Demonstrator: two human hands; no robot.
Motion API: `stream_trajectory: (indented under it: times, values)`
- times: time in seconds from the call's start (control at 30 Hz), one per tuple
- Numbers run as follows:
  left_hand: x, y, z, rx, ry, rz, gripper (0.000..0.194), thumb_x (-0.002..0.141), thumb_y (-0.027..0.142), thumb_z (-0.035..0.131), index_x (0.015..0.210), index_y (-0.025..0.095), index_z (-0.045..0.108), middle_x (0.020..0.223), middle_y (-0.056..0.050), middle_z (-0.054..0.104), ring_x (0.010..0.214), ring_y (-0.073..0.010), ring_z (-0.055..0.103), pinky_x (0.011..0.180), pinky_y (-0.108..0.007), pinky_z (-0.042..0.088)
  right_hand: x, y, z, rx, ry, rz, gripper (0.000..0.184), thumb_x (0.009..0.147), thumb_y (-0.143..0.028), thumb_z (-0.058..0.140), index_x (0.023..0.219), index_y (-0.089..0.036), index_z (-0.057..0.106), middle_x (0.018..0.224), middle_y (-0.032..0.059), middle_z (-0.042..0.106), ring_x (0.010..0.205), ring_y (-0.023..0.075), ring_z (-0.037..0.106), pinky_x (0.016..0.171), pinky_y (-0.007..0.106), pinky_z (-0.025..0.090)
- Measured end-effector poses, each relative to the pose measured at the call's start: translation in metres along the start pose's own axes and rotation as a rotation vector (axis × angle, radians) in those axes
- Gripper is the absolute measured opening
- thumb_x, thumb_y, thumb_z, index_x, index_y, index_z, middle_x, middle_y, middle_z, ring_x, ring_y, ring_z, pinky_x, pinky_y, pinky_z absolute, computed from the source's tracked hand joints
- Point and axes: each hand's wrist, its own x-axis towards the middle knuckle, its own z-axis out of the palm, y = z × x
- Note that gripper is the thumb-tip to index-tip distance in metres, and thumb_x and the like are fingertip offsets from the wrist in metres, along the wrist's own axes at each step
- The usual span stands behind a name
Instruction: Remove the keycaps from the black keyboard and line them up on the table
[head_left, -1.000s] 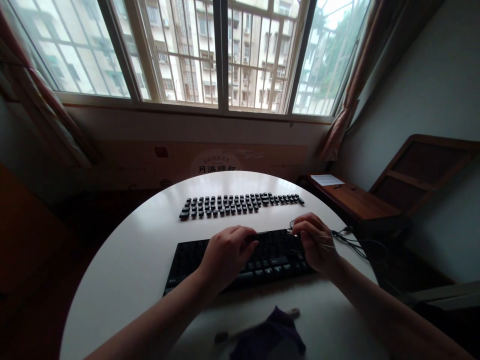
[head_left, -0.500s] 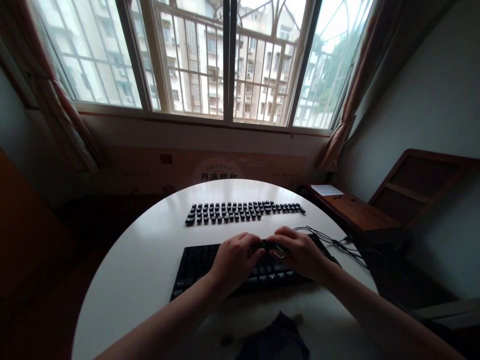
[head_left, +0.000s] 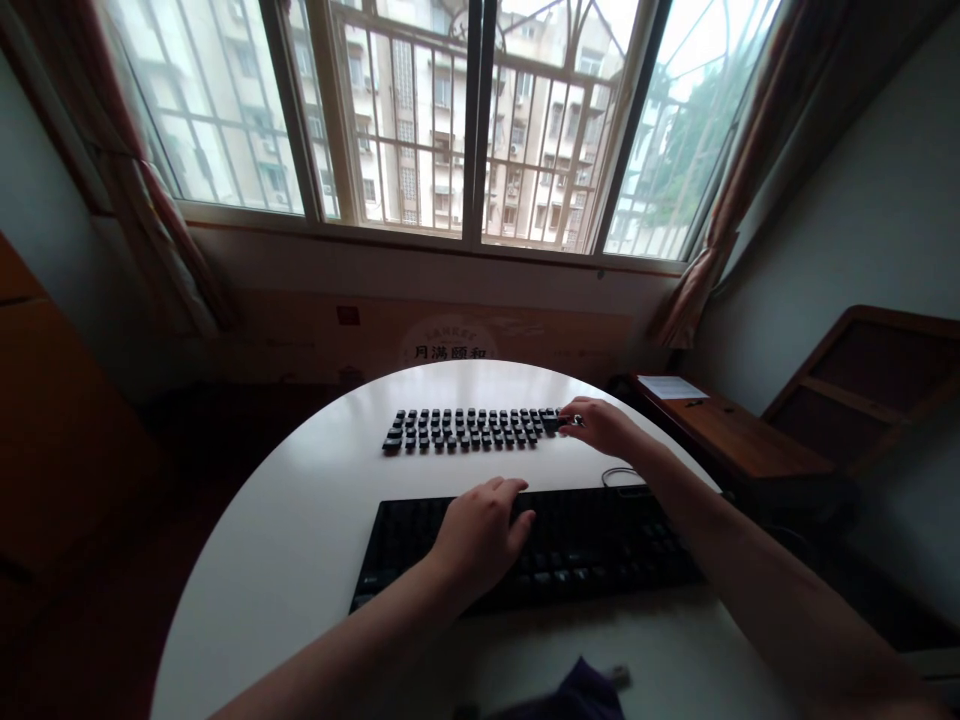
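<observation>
A black keyboard (head_left: 600, 540) lies on the round white table. My left hand (head_left: 484, 530) rests over its middle left part, with thumb and index finger apart and nothing visible between them. Beyond the keyboard stand loose black keycaps (head_left: 465, 430), set out in rows. My right hand (head_left: 600, 425) is at the right end of these rows. Its fingers are closed on a small tool with shiny metal, which looks like a wire keycap puller (head_left: 576, 420). The fingers partly hide the tool and the keycaps just there.
The white table (head_left: 247, 560) has a curved edge on the left and far sides. A dark cable (head_left: 619, 475) lies behind the keyboard. Near the front edge is a dark purple cloth (head_left: 585, 690). To the right stand a wooden desk (head_left: 720, 425) and paper (head_left: 673, 387).
My right hand has left the keyboard and moved forward to the right end of the keycap rows. My left hand has stayed over the keyboard. The camera view has shifted slightly left.
</observation>
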Motion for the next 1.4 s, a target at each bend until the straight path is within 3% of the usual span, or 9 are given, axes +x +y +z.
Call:
stream_trajectory:
  times: [0.13,0.3,0.43,0.6,0.73,0.97,1.4]
  values:
    - [-0.001,0.000,0.001,0.048,-0.113,-0.025,0.027,0.088,0.029,0.057,0.113,0.021,0.065,0.106,-0.008,0.072,0.096,-0.0265,0.068,0.084,-0.037,0.052,0.007,0.014,0.024,-0.055,-0.077,0.039,0.011,0.083,-0.026,0.071,0.090,-0.020,0.076,0.092,0.0068,0.073,0.079,0.0214,0.068,0.069,0.027,0.047]
    - [0.000,0.000,0.002,0.051,-0.149,-0.034,0.029,0.088,0.029,0.057,0.114,0.020,0.066,0.105,-0.009,0.072,0.097,-0.0281,0.068,0.086,-0.040,0.052,0.000,0.017,0.038,-0.090,-0.121,0.058,0.014,0.086,-0.029,0.067,0.094,-0.023,0.076,0.093,0.0061,0.073,0.081,0.0223,0.068,0.069,0.028,0.047]
    - [0.000,0.000,0.001,0.045,-0.163,-0.042,0.028,0.088,0.028,0.058,0.113,0.020,0.067,0.105,-0.008,0.072,0.098,-0.0282,0.068,0.087,-0.041,0.052,-0.002,0.021,0.041,-0.091,-0.118,0.060,0.015,0.085,-0.027,0.067,0.095,-0.023,0.077,0.091,0.0055,0.074,0.082,0.0226,0.069,0.072,0.029,0.048]
    - [0.000,0.000,0.000,0.035,-0.146,-0.042,0.030,0.088,0.027,0.057,0.115,0.020,0.066,0.108,-0.009,0.072,0.099,-0.0275,0.067,0.088,-0.040,0.052,-0.004,0.021,0.040,-0.073,-0.064,0.038,0.018,0.088,-0.028,0.065,0.103,-0.024,0.076,0.103,0.0059,0.073,0.087,0.0215,0.070,0.077,0.029,0.050]
    - [0.001,0.000,0.000,0.032,-0.140,-0.042,0.030,0.088,0.027,0.057,0.116,0.020,0.066,0.106,-0.008,0.072,0.097,-0.0275,0.068,0.087,-0.041,0.053,-0.005,0.016,0.041,-0.070,-0.047,0.007,0.015,0.088,-0.025,0.066,0.097,-0.025,0.077,0.102,0.0039,0.074,0.088,0.0211,0.070,0.079,0.029,0.050]
    - [0.001,0.001,0.000,0.028,-0.149,-0.050,0.029,0.089,0.027,0.056,0.116,0.021,0.066,0.106,-0.007,0.071,0.098,-0.0262,0.067,0.086,-0.039,0.052,-0.003,0.009,0.043,-0.091,-0.030,0.000,0.012,0.086,-0.024,0.067,0.091,-0.025,0.077,0.096,0.0026,0.075,0.085,0.0208,0.070,0.076,0.028,0.050]
    - [0.001,0.003,-0.002,0.042,-0.182,-0.074,0.030,0.089,0.029,0.056,0.116,0.022,0.066,0.108,-0.006,0.071,0.099,-0.0248,0.066,0.087,-0.037,0.051,-0.001,0.006,0.045,-0.131,-0.033,0.037,0.014,0.086,-0.026,0.068,0.096,-0.028,0.078,0.100,0.0015,0.075,0.087,0.0202,0.071,0.075,0.026,0.049]
